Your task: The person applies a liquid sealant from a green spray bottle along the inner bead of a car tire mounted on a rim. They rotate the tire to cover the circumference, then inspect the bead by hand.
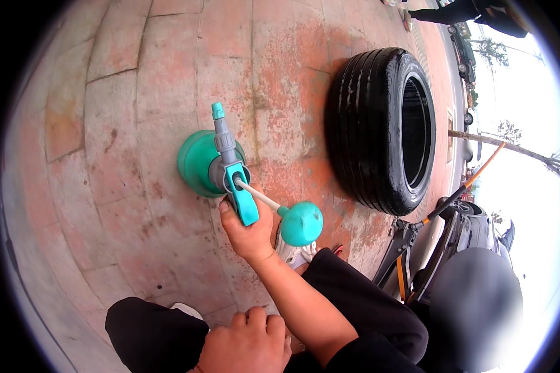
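My right hand (250,231) grips a teal pump sprayer (198,163) by its handle, below the grey collar. Its nozzle (217,112) points toward the far side. The pale pump rod extends out, ending in a round teal knob (302,224) to the right of my hand. My left hand (249,343) is curled closed near my leg at the lower edge; its palm is hidden. A black tyre (370,130) rests on the paving to the right of the sprayer, apart from it. Pale streaks mark its shiny tread, and its opening faces right.
Worn red-and-grey paving (118,168) spreads under everything. A black-and-orange metal frame (410,233) stands right of my leg, near a parked car (460,217). A blurred round shape (476,309) covers the lower right. A person's legs (438,15) show at the upper right.
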The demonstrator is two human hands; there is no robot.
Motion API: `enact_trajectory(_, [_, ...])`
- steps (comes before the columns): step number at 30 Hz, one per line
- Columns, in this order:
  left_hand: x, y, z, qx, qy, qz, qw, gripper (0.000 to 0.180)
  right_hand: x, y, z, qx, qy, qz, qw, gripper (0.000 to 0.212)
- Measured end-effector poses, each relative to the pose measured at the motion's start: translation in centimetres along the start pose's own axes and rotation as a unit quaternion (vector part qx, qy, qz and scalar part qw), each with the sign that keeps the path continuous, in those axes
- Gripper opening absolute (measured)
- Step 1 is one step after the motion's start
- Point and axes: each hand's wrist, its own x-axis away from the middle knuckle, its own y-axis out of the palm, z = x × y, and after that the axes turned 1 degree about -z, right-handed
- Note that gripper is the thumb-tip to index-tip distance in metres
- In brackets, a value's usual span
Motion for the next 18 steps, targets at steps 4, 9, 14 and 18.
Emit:
enact_trajectory(4, [0.0,0.3,-1.2,-0.014,0.048,0.056,0.997,0.024,-1.2,-0.7,-0.2,0.027,0.012,-0.077,0.997,0.046])
enact_trajectory(9, [-0.9,0.9,-2.8,-0.007,0.042,0.078,0.996,0.027,-2.8,-2.8,-3.3,0.095,0.067,-0.183,0.976,0.056])
enact_trajectory(14, [-6.1,-3.1,-6.5,0.087,-0.127,0.216,0.964,0.042,-6.9,-8.2,-9.6,0.333,0.045,-0.450,0.827,0.067])
enact_trajectory(18, [-9.5,-2.9,-6.8,0.059,-0.215,0.209,0.952,0.061,-10.8,-16.2,-10.1,0.567,0.073,-0.473,0.670,0.057])
